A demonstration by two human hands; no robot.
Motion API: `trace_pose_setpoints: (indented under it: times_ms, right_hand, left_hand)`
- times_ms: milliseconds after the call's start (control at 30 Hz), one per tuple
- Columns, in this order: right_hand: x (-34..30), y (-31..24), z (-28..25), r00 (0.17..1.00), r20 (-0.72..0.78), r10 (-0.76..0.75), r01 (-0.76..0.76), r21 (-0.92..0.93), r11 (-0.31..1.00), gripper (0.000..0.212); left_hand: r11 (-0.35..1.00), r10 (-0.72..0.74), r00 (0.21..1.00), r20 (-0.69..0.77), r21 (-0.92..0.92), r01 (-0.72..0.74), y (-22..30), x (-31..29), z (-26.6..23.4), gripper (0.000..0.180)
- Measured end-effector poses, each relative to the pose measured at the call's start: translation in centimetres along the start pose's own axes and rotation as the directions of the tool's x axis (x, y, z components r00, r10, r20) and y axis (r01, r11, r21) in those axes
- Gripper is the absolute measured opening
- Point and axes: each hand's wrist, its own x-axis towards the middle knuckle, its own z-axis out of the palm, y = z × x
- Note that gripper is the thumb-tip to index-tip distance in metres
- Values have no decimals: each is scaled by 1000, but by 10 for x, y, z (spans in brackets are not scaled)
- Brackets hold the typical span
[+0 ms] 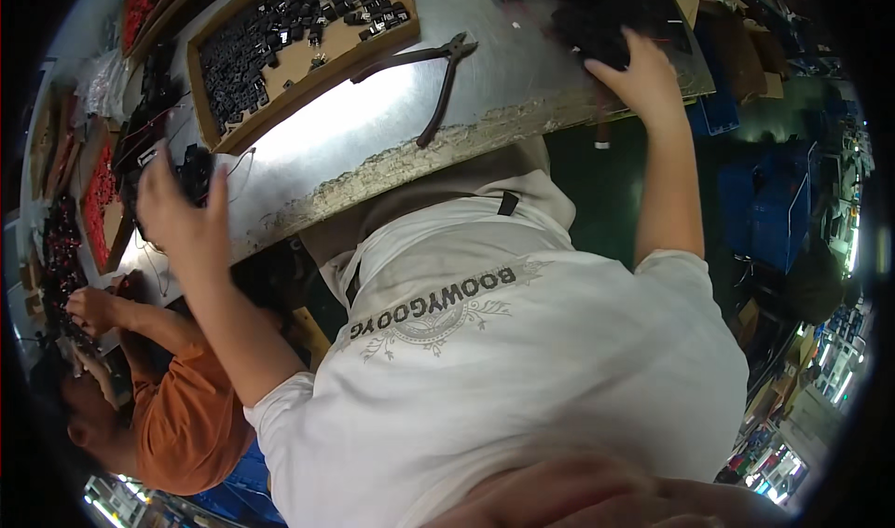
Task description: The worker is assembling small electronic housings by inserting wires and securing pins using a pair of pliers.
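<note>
Filling the upper part of our view, the metal bench (531, 81) carries a cardboard tray (326, 82). Well to the right of the tray lies a dark heap (606, 15), at the fingertips of our right hand (650, 79). Nearer, just to the right of the tray, rest the pliers (455, 54), handles apart. Beside the tray's near left corner sits a smaller black cluster (196, 169), showing between the thumb and fingers of our left hand (182, 213). Our right hand is spread, its thumb well away from the fingers; the tips overlap the heap's near edge, though we cannot tell whether they press on it. Our left hand, blurred, is spread wide too; we cannot tell whether it touches the cluster. Smallest are the black parts (238, 76) covering much of the tray's floor.
</note>
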Motion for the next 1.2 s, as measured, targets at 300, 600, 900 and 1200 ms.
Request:
trace_pose_setpoints:
  times_ms: [300,600,900,1200]
  right_hand:
    - [-56,-108,-13,928,-282,-245,373,738,562,71]
    - [-61,-220,0,597,-482,-641,559,823,-99,85]
    - [71,-280,-1,657,-176,-733,696,514,501,38]
    - [85,-294,-6,404,0,-915,867,318,383,18]
  left_hand:
    - [226,196,979,49,-974,3,136,-11,12,98]
    - [-460,102,968,230,-852,251,170,-26,13,101]
    - [624,-149,847,511,-616,481,101,-17,-12,65]
    - [900,90,836,542,-403,164,101,-24,18,78]
